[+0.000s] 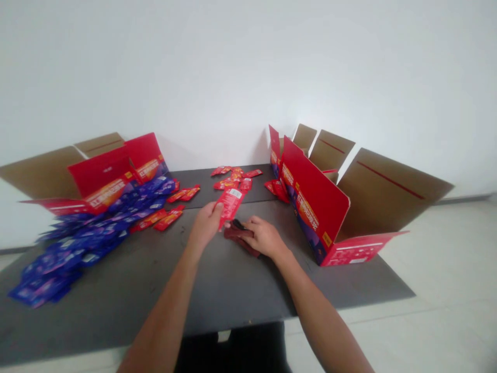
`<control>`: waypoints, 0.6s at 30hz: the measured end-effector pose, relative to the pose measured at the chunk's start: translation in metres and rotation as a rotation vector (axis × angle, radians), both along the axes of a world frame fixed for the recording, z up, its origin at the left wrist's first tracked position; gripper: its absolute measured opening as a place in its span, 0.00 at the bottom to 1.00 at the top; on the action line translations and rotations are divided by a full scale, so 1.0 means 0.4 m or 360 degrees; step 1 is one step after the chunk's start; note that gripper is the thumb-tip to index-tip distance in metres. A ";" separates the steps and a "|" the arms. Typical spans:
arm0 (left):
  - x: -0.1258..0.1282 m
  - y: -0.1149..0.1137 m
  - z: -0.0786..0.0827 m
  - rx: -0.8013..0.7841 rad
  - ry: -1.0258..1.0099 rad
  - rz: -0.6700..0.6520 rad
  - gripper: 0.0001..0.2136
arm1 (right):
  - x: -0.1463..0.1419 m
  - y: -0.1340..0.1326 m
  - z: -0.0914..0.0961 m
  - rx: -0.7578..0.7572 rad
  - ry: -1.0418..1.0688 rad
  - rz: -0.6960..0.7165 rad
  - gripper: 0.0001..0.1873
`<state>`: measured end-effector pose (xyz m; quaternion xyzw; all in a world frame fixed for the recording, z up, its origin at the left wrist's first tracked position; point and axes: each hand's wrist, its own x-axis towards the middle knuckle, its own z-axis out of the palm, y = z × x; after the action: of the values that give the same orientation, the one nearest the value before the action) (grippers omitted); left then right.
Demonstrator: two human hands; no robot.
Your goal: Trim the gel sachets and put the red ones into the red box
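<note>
My left hand [207, 224] is closed on the lower left edge of a red sachet [231, 202], which has a white barcode label near its top. Close beside it, my right hand [264, 236] grips a dark maroon, folded item [241, 237] with a black part on top; its exact kind is unclear. The two hands are near each other over the middle of the grey table [155, 290]. Behind the held sachet lie several more red sachets [235, 177] in a loose group. Fingers hide parts of both held things.
To the left, a long heap of blue sachets [89, 238] spreads before open red cartons [104, 178]. Some red-orange sachets [166, 219] lie beside the heap. Open red cartons [316, 199] line the right side, with red sachets [277, 190] against them. A white wall [233, 77] stands behind.
</note>
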<state>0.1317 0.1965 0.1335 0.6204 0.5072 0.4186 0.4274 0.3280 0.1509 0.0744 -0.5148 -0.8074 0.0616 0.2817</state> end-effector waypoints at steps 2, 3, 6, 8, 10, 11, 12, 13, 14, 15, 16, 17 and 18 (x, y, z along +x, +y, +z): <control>0.089 0.049 0.009 -0.0092 -0.0136 -0.0102 0.11 | -0.012 -0.001 -0.008 -0.0054 -0.0046 0.0043 0.18; 0.135 0.071 0.010 -0.0147 -0.0170 -0.0149 0.11 | -0.017 -0.001 -0.012 -0.0082 -0.0061 0.0056 0.18; 0.262 0.127 0.004 -0.0290 -0.0250 -0.0264 0.09 | -0.023 0.002 -0.023 -0.0151 -0.0087 0.0070 0.16; 0.335 0.160 -0.004 -0.0343 -0.0273 -0.0314 0.09 | -0.024 0.006 -0.028 -0.0151 -0.0072 0.0082 0.15; 0.401 0.192 -0.013 -0.0373 -0.0269 -0.0353 0.10 | -0.025 0.011 -0.034 -0.0119 -0.0046 0.0086 0.14; 0.432 0.209 -0.018 -0.0382 -0.0258 -0.0370 0.11 | -0.026 0.014 -0.038 -0.0106 -0.0039 0.0073 0.13; 0.461 0.227 -0.023 -0.0388 -0.0243 -0.0386 0.12 | -0.028 0.017 -0.042 -0.0100 -0.0036 0.0051 0.12; 0.488 0.246 -0.028 -0.0392 -0.0225 -0.0402 0.13 | -0.030 0.019 -0.046 -0.0099 -0.0032 0.0026 0.12; 0.514 0.264 -0.033 -0.0392 -0.0205 -0.0419 0.14 | -0.032 0.021 -0.051 -0.0103 -0.0027 0.0008 0.12; 0.537 0.281 -0.038 -0.0388 -0.0185 -0.0435 0.15 | -0.034 0.022 -0.054 -0.0108 -0.0022 -0.0002 0.12; 0.557 0.297 -0.044 -0.0377 -0.0168 -0.0454 0.16 | -0.036 0.023 -0.057 -0.0112 -0.0015 -0.0003 0.13; 0.575 0.310 -0.050 -0.0356 -0.0156 -0.0474 0.16 | -0.037 0.024 -0.059 -0.0117 -0.0008 0.0001 0.14; 0.590 0.320 -0.057 -0.0322 -0.0158 -0.0496 0.17 | -0.038 0.023 -0.059 -0.0131 -0.0005 0.0005 0.14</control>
<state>0.3679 0.3246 0.1109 0.6239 0.4227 0.3242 0.5718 0.3129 0.1602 0.0506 -0.5247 -0.8054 0.0946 0.2590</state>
